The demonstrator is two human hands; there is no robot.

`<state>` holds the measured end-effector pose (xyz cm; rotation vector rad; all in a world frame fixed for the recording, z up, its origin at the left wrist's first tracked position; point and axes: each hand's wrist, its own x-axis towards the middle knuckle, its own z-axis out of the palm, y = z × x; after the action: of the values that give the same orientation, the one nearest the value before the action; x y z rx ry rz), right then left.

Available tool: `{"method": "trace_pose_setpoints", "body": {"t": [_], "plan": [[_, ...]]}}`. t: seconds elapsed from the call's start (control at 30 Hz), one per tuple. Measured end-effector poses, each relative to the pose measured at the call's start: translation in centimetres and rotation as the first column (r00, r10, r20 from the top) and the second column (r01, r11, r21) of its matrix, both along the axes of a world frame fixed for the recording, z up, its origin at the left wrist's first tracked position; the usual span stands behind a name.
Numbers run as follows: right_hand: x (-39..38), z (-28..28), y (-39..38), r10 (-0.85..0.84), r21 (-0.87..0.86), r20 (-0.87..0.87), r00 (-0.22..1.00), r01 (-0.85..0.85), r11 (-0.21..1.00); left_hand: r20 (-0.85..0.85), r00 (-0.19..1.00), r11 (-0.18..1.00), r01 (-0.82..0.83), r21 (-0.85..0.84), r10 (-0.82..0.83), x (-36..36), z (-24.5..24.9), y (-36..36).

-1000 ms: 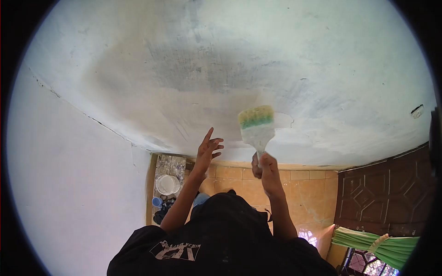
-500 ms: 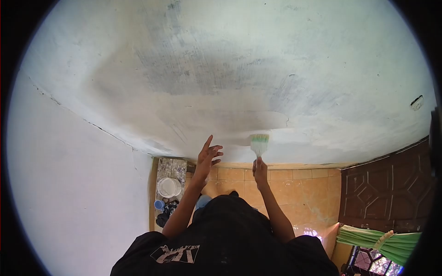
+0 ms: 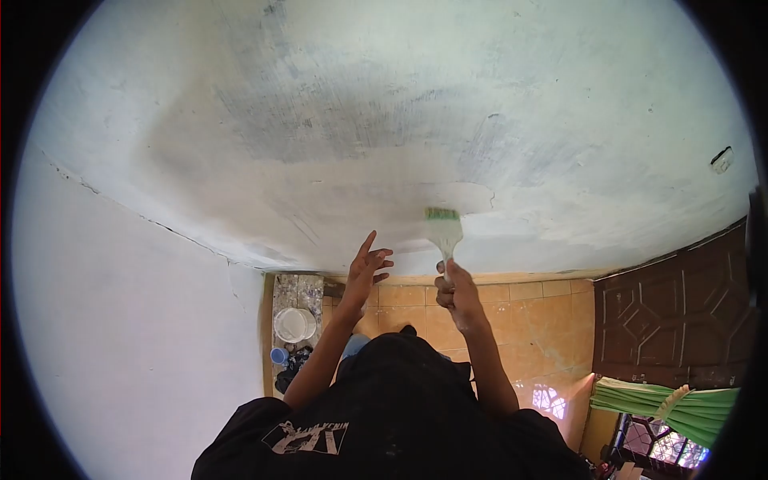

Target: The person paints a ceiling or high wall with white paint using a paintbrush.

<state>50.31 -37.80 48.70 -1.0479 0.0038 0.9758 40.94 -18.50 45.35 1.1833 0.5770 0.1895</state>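
My right hand [image 3: 459, 294] is wrapped round the handle of a wide paintbrush [image 3: 445, 232], its greenish bristles pointing up at the wall [image 3: 336, 188]. The bristle tips are at or close to the wall surface; contact cannot be made out for certain. Left of the brush, my left hand [image 3: 367, 268] is raised near the wall with its fingers apart and nothing in it. Grey brushed patches and a thin crack show on the wall above the brush.
At the lower left, a paint-stained bench [image 3: 299, 290] bears a white bucket [image 3: 294, 325], a blue cup [image 3: 278, 356] and a dark bag [image 3: 295, 368]. Orange tiles [image 3: 528, 328] cover the floor. A brown door [image 3: 672, 304] and a green curtain [image 3: 688, 412] are on the right.
My right hand has risen slightly, and the brush has moved up and a little left along the wall. My left hand has shifted slightly right, its fingers still apart.
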Motion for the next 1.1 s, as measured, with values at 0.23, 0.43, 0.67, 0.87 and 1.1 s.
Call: {"method": "trace_pose_setpoints", "body": {"t": [0.23, 0.43, 0.67, 0.87, 1.1], "plan": [[-0.5, 6.7, -0.3, -0.071, 0.117, 0.369, 0.927, 0.030, 0.993, -0.013, 1.000, 1.000, 0.007, 0.005, -0.007, 0.1, -0.3, 0.2], [5.1, 0.2, 2.2, -0.145, 0.052, 0.455, 0.878, 0.136, 0.989, -0.033, 0.999, 0.999, 0.038, -0.008, -0.038, 0.0, -0.5, -0.5], [5.1, -11.5, 1.3, -0.116, 0.004, 0.444, 0.889, 0.127, 0.992, -0.059, 0.997, 0.999, 0.046, -0.010, -0.047, 0.0, -0.8, -1.0], [1.6, -13.0, -1.7, -0.019, -0.130, 0.367, 0.930, 0.071, 0.989, -0.053, 0.996, 0.997, 0.070, 0.017, -0.069, 0.0, -0.4, -1.5], [-0.1, -7.3, -3.1, -0.030, -0.087, 0.587, 0.809, 0.100, 0.991, -0.035, 0.998, 0.998, 0.057, 0.009, -0.056, 0.2, -0.5, -1.2]]}}
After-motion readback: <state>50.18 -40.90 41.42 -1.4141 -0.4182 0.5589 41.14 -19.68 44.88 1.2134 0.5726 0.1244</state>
